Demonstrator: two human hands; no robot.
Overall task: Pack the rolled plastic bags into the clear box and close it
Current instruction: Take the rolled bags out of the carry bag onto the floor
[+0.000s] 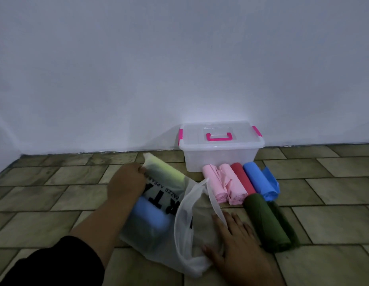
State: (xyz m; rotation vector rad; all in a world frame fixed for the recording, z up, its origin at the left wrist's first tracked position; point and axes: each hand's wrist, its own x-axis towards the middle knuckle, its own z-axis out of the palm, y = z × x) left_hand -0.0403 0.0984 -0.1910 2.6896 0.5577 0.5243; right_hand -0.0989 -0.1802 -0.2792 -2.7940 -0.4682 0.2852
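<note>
**Head view: both hands on the bag, box shut at the wall**

The left hand [125, 182] is out at the far-left edge of the white bag [200, 230], fingers curled in and gripping the plastic right beside the yellow roll [165, 172] inside. The right hand [235, 244] is lower and nearer, well apart from the left, lying flat on the bag's near-right part with fingers spread. One bag handle is draped across those fingers.

A pale blue roll [150, 215] shows through the plastic, nearer than the yellow one.

To the right, a row of rolls lies on the tiled floor [45, 203]: two pink rolls [224, 186] side by side, then a red roll [241, 178], then a blue roll [259, 180]. Their far ends sit just beside the front of the box [220, 157]. A green roll [264, 221] lies nearer, just right of the right hand.

The box stands far right against the wall [179, 58], lid [191, 137] on, pink handle [219, 137] lying flat, pink latches [180, 137] at both ends.
</note>
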